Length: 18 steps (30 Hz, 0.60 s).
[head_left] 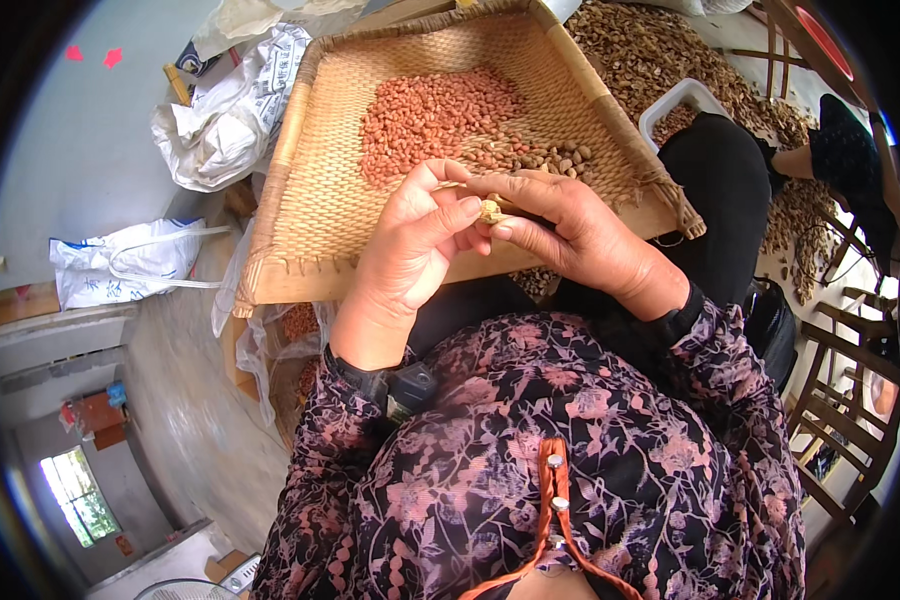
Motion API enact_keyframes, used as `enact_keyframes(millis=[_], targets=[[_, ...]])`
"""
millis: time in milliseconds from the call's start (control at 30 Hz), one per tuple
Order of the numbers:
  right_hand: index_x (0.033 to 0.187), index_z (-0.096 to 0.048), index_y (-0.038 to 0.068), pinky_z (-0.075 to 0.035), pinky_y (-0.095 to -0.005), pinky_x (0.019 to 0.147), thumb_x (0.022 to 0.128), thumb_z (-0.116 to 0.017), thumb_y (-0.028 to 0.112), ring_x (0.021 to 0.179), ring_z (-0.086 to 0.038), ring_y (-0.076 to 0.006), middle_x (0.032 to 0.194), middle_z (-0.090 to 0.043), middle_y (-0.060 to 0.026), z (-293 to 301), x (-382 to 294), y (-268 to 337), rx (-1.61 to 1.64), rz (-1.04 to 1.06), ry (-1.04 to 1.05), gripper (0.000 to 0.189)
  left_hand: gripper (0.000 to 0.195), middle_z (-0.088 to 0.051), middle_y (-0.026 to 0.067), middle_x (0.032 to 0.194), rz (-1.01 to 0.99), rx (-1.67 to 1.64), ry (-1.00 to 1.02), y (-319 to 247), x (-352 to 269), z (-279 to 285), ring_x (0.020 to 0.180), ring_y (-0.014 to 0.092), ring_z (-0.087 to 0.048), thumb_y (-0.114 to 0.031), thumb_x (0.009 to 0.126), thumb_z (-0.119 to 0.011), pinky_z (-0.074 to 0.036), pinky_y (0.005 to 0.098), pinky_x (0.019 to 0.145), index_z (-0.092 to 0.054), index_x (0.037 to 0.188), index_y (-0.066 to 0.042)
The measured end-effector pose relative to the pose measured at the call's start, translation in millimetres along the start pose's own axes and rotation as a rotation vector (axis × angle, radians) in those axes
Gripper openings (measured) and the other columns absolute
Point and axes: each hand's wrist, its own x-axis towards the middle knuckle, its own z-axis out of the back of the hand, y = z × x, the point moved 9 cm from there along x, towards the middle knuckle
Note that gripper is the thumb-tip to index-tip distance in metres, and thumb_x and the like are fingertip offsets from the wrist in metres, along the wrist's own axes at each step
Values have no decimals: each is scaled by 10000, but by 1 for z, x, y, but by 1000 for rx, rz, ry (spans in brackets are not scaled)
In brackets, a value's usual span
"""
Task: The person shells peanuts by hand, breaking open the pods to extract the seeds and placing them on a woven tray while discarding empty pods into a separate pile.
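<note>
A peanut pod (490, 211) is pinched between my two hands over the near edge of a woven bamboo tray (307, 240). The thumb and fingers of my left hand (427, 225) grip it from the left. My right hand (562, 225) has its thumb and fingertips on its right side. Shelled reddish peanut kernels (435, 116) lie in a wide patch in the middle of the tray. Right of them sit several unshelled or dark pods (562, 160), partly behind my right hand's knuckles.
Empty shells (637, 52) are heaped on the floor beyond the tray's right edge, near a white plastic container (649, 120) with kernels. White woven sacks (217, 142) lie on the left. Another person's leg (795, 161) and wooden chairs (847, 405) are at the right.
</note>
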Motion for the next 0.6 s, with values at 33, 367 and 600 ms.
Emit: enact_keyframes(millis=[33, 367, 600], targets=[[1302, -533, 39, -499, -369, 819, 849, -661, 160, 921, -626, -337, 1022, -646, -183, 0, 0, 0, 1, 6, -6, 487, 264, -641, 110, 943, -7, -6, 4, -1, 0, 0, 794, 179, -647, -54, 873, -634, -534, 275, 662, -490, 1094, -42], [1357, -471, 14, -470, -368, 840, 897, -608, 158, 938, -607, -321, 1061, -623, -194, -3, 0, -3, -95, -18, 86, 501, 246, -652, 110, 938, 50, -47, -12, 16, 4, 10, 797, 184, -664, -63, 883, -636, -548, 263, 648, -514, 1095, -41], [1247, -556, 18, -507, -396, 780, 849, -644, 202, 906, -625, -361, 991, -644, -192, 1, -1, -3, -90, 48, -15, 448, 268, -635, 87, 967, 48, -150, 42, 22, 8, 7, 796, 167, -645, -66, 877, -647, -545, 260, 651, -512, 1108, -42]])
